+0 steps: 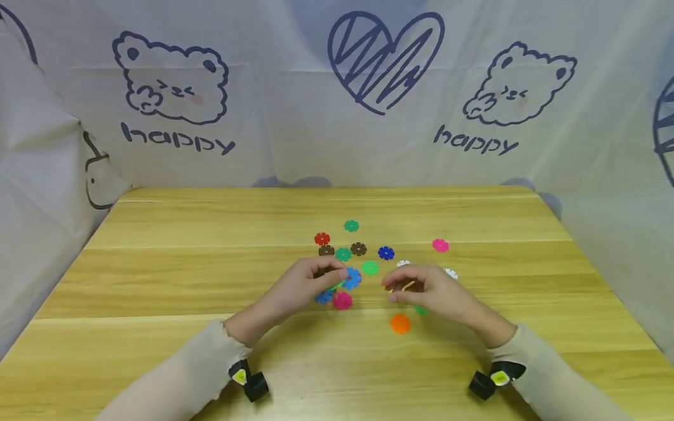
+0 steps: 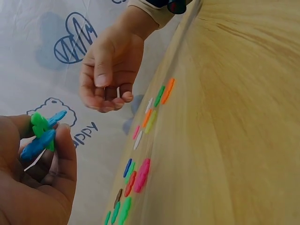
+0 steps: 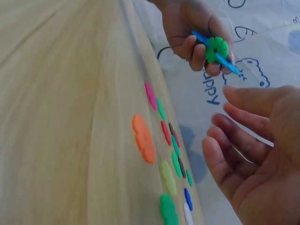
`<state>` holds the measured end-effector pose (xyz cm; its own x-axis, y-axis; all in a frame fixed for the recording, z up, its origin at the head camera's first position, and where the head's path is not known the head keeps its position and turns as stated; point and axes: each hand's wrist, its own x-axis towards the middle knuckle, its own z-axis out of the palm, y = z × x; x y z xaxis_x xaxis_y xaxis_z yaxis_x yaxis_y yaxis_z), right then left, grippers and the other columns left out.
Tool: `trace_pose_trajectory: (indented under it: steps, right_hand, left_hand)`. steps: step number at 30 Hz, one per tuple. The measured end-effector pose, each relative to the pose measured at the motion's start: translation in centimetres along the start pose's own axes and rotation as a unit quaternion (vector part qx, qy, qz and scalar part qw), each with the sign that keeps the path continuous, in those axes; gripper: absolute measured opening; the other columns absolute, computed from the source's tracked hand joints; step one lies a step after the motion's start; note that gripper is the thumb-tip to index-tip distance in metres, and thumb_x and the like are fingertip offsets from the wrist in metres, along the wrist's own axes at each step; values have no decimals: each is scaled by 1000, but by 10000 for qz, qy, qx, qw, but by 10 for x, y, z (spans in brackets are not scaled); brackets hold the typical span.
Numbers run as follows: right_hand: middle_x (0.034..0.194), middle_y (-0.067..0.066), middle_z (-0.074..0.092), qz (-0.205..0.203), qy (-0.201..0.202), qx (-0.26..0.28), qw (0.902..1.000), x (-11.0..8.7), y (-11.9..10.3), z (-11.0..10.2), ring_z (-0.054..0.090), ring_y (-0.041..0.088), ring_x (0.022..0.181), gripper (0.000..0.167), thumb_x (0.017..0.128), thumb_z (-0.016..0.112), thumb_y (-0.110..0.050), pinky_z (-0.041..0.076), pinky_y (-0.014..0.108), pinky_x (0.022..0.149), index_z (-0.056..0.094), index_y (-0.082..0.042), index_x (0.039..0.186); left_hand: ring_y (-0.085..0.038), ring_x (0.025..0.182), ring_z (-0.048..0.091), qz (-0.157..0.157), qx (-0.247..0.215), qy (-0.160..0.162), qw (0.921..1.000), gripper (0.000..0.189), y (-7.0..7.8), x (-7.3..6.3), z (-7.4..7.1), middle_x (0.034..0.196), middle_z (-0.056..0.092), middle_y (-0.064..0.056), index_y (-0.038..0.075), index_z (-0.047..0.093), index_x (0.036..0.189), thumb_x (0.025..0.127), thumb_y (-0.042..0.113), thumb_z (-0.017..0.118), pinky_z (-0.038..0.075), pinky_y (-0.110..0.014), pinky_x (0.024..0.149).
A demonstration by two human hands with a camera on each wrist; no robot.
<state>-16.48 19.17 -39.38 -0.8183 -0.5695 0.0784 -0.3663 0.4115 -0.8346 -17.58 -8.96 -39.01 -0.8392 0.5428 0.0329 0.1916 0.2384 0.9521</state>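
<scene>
My left hand [image 1: 301, 290] pinches a small joined piece of notched plastic discs between thumb and fingers, above the table. In the left wrist view, a green disc [image 2: 39, 123] is slotted crosswise with two blue discs [image 2: 38, 144]. The right hand [image 1: 435, 294] hovers to the right of that piece, fingers loosely bent and apart, with nothing in its grasp in the right wrist view. Below the right hand lie an orange disc [image 1: 401, 323] and a yellow disc [image 3: 168, 178]. A pink disc [image 1: 342, 300] lies near the left hand.
Loose discs are scattered mid-table: a red one [image 1: 322, 238], a dark blue one [image 1: 386, 253], a brown one [image 1: 359, 249], several green ones and a pink one [image 1: 440, 245] at the right. Behind the wooden table [image 1: 201, 230] hangs a white printed cloth [image 1: 285, 99].
</scene>
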Motion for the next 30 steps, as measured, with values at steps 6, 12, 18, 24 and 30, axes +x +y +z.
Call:
trace_pose_trajectory:
  steps: [6,12,18,24,30]
  right_hand:
    - [104,11,68,-190,-406,-385,9983,-5,6,-6,62,25,96,32,89,74,-16,54,34,83,67,-1,116]
    - [110,4,67,-292,-805,-884,9924,-10,8,-11,63,21,97,35,87,76,-19,54,36,84,67,-10,120]
    - [111,-2,65,-376,-1262,-1199,9840,-11,12,-10,60,17,95,37,85,78,-19,52,33,85,68,-13,120]
    - [105,-7,62,-405,-1449,-1476,9775,-12,16,-8,58,14,91,36,83,79,-23,52,32,82,69,-15,118]
    - [102,-9,59,-423,-1541,-1739,9717,-13,17,-7,56,12,87,35,84,79,-23,51,29,79,70,-16,116]
  left_hand:
    - [-19,74,47,-123,-192,-6,9997,23,-1,1,0,81,50,-3,9,69,108,101,28,57,49,-31,64]
    - [-19,76,47,-201,-147,57,9997,22,0,1,0,86,54,-3,9,68,109,101,27,57,47,-32,66]
    - [-19,76,45,-221,-111,107,9996,22,-4,2,0,85,53,-3,9,69,109,101,25,58,40,-28,63]
    - [-18,74,50,-308,-334,80,9989,23,-6,3,1,84,53,-5,8,69,107,100,28,59,49,-30,65]
    - [-19,75,49,-286,-289,106,9991,22,-9,3,0,83,52,-3,8,69,108,100,26,58,47,-29,63]
